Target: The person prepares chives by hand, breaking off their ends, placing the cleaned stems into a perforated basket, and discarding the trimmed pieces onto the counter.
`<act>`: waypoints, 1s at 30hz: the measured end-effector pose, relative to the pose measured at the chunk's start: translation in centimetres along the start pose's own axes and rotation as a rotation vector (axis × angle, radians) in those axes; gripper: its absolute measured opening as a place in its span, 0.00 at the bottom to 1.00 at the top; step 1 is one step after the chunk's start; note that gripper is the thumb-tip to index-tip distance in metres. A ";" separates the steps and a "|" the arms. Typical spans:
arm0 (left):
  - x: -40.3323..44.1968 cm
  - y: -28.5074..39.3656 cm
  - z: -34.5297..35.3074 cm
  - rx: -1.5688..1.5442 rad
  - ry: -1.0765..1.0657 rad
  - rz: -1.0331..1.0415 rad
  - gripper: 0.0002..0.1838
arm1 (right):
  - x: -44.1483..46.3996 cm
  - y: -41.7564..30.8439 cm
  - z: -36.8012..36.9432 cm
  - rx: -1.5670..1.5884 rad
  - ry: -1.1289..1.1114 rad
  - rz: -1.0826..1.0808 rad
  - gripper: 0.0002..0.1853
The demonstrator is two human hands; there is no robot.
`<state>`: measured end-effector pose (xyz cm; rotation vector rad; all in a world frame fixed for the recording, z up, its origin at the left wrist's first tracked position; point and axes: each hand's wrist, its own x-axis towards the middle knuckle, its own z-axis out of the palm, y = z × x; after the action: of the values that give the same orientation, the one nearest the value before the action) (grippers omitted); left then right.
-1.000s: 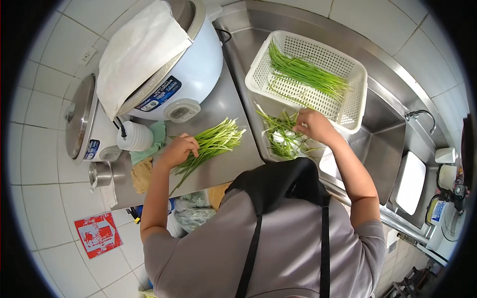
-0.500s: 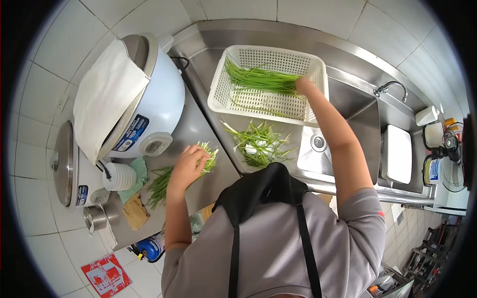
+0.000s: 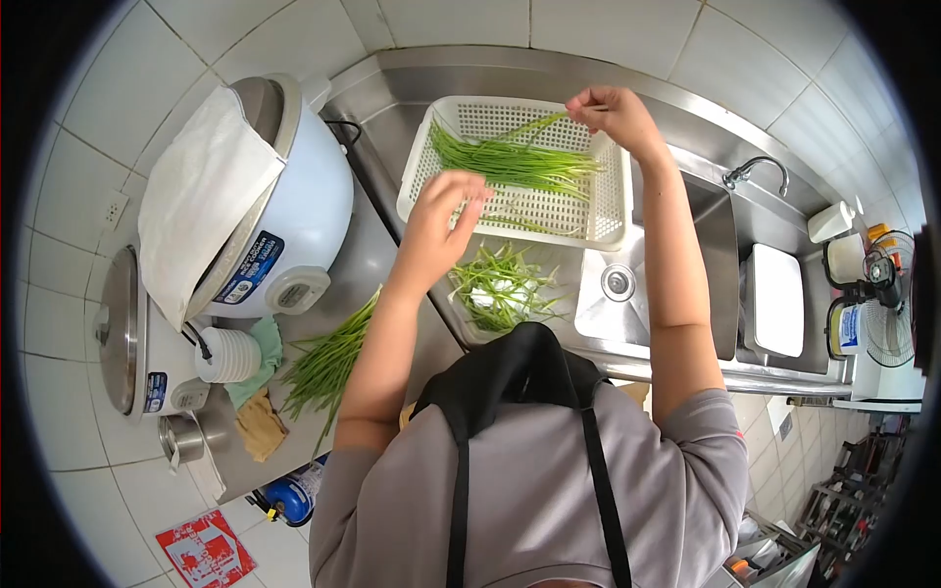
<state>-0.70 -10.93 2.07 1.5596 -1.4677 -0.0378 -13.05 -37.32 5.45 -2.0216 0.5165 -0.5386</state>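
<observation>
Taking the basket's middle as the clock's centre, the right hand (image 3: 616, 116) was at 2 o'clock, above the rim, its thumb and fingertips pinching the end of a slender green stalk (image 3: 542, 123) that slanted in over the white basket (image 3: 616, 196); whether it was one strand or several could not be told. The left hand (image 3: 446, 220), slightly blurred, hovered at 8 o'clock with fingers together and thumb apart, apparently gripping nothing. The step in hand looked like handling stalks singly at the basket, and the next move seemed to call for a light pinch and a level draw, since such thin stems would probably bend or crease. Inside lay a sheaf of green stalks (image 3: 510, 162), smooth, glossy and nearly parallel, on rigid plastic pierced with small holes. At 6 o'clock sprawled a tangled heap of limp trimmings (image 3: 505, 265), some whitish matter among them, while between 7 and 8 o'clock a loose, fanned bunch (image 3: 328, 367), partly hidden by the left forearm, rested on the dull brushed-steel counter (image 3: 377, 240)
</observation>
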 end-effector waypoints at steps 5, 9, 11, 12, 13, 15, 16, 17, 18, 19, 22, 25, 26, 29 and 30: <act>6.4 0.5 3.0 0.064 0.173 0.095 0.12 | -2.4 -5.0 -0.3 0.149 -0.084 -0.127 0.06; 7.6 0.4 4.1 -0.308 0.074 -0.155 0.12 | -2.7 -4.6 0.2 0.468 -0.086 -0.223 0.09; 7.5 -0.2 4.6 -0.448 0.063 -0.248 0.12 | -2.7 -3.7 1.0 0.653 -0.069 -0.260 0.11; 7.5 -0.4 4.7 -0.452 0.028 -0.255 0.12 | -2.7 -3.4 1.5 0.617 -0.054 -0.234 0.10; 7.3 -0.7 4.7 -0.455 -0.005 -0.264 0.13 | -2.9 -3.1 2.1 0.583 -0.042 -0.206 0.10; 7.0 -0.7 4.7 -0.504 -0.036 -0.282 0.14 | -2.9 -2.7 3.1 0.508 -0.043 -0.170 0.07; 6.9 -0.4 4.6 -0.551 -0.035 -0.290 0.14 | -2.8 -2.7 3.5 0.459 -0.014 -0.159 0.07; 6.8 -0.2 4.5 -0.599 -0.034 -0.297 0.14 | -2.9 -2.7 3.9 0.408 0.015 -0.149 0.07; 6.8 -0.2 4.4 -0.632 -0.004 -0.319 0.14 | -2.9 -2.8 4.2 0.357 0.044 -0.138 0.06; 6.7 -0.2 4.4 -0.665 0.028 -0.341 0.13 | -2.8 -2.8 4.4 0.333 0.050 -0.149 0.07; 6.5 -0.5 4.3 -0.725 0.053 -0.374 0.13 | -3.0 -3.6 5.0 0.443 0.075 -0.204 0.07; 6.2 -0.8 4.3 -0.702 0.038 -0.352 0.13 | -2.6 -3.3 5.3 0.402 0.048 -0.228 0.05; 6.1 -0.9 4.3 -0.684 0.033 -0.338 0.13 | -2.7 -3.3 5.2 0.325 0.068 -0.232 0.04; 5.9 -1.2 4.3 -0.687 0.046 -0.369 0.13 | -2.8 -3.6 4.8 0.094 0.134 -0.256 0.04; 5.9 -1.2 4.3 -0.684 0.050 -0.360 0.13 | -3.1 -3.9 4.8 0.018 0.162 -0.272 0.04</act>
<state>-0.76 -18.29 2.27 1.2129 -0.9648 -0.6394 -12.32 -30.53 6.18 -2.0539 0.3313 -0.8738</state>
